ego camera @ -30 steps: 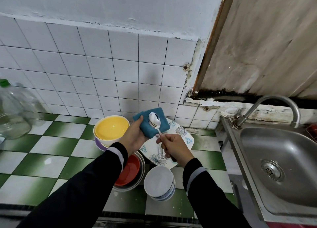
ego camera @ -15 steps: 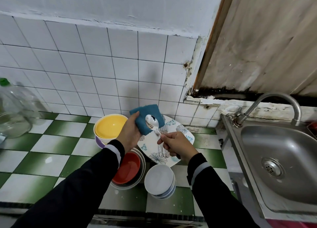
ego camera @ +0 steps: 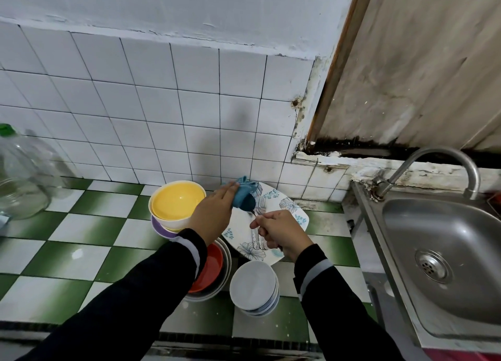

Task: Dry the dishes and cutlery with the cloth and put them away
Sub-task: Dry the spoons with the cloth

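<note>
While the left hand (ego camera: 214, 211) is bunching the blue cloth (ego camera: 242, 195) around the bowl end of the spoon (ego camera: 252, 213), the right hand (ego camera: 282, 233) is pinching its handle, and the spoon is hanging just above the floral plate (ego camera: 287, 206). Only a short neck is showing between cloth and fingers. Its long axis is running from the plate's near side toward its far corner, bowl end leading. It is probably light, stiff and slick when wet, so gripping the handle is looking wise.

I see white tiled wall (ego camera: 135, 103), green-white checkered counter (ego camera: 67, 252), steel sink (ego camera: 406, 255), curved tap (ego camera: 433, 151) right side.
</note>
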{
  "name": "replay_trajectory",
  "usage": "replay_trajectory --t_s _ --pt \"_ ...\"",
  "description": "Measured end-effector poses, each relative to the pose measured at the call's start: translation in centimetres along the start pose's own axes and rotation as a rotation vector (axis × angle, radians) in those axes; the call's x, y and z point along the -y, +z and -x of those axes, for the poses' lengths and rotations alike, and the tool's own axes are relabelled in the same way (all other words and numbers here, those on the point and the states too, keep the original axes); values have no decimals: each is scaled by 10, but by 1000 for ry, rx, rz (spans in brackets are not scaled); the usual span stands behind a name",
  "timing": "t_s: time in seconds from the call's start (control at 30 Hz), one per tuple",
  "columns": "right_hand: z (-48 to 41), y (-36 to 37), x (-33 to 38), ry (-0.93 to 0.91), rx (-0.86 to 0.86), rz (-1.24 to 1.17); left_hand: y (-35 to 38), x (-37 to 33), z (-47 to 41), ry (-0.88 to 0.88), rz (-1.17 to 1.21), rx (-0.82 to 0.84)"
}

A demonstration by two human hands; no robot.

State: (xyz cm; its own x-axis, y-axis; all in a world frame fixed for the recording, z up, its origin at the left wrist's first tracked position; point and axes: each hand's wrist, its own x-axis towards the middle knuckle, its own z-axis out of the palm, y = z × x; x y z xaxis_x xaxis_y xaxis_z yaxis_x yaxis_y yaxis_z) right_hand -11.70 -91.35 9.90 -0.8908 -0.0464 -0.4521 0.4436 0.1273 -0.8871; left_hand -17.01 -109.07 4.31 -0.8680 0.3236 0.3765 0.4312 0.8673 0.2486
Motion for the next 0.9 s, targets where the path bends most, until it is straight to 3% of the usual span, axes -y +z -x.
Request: replay_trajectory --t_s 0.1,0.23,0.33,0.47,0.53,0.6,0.67,0.73,0.8,0.9 --pt "1 -3 0 14 8 37 -8 3 -4 -267 147 40" --pt "-1 -6 3 26 -4 48 -14 -5 -4 -549 439 -95" --pt "-2 -3 5 31 -10 26 -10 -16 2 -374 384 -174" --pt "-3 2 7 12 -15 -1 2 -9 12 157 80 -138" --pt "-2 3 6 6 -21 -4 3 -2 10 179 -2 -122" --pt "-2 1 4 8 -16 -9 -1 -3 8 45 80 -94" --pt "0 -2 3 3 9 -26 -4 -5 4 -227 285 -65" --pt "1 -4 3 -19 54 -61 -8 -5 0 -618 680 -42" --pt "0 -5 0 -40 101 -112 -9 -11 -2 -939 1253 -2" --pt "-5 0 -8 -39 131 -134 -14 -25 -1 -1095 1730 105"
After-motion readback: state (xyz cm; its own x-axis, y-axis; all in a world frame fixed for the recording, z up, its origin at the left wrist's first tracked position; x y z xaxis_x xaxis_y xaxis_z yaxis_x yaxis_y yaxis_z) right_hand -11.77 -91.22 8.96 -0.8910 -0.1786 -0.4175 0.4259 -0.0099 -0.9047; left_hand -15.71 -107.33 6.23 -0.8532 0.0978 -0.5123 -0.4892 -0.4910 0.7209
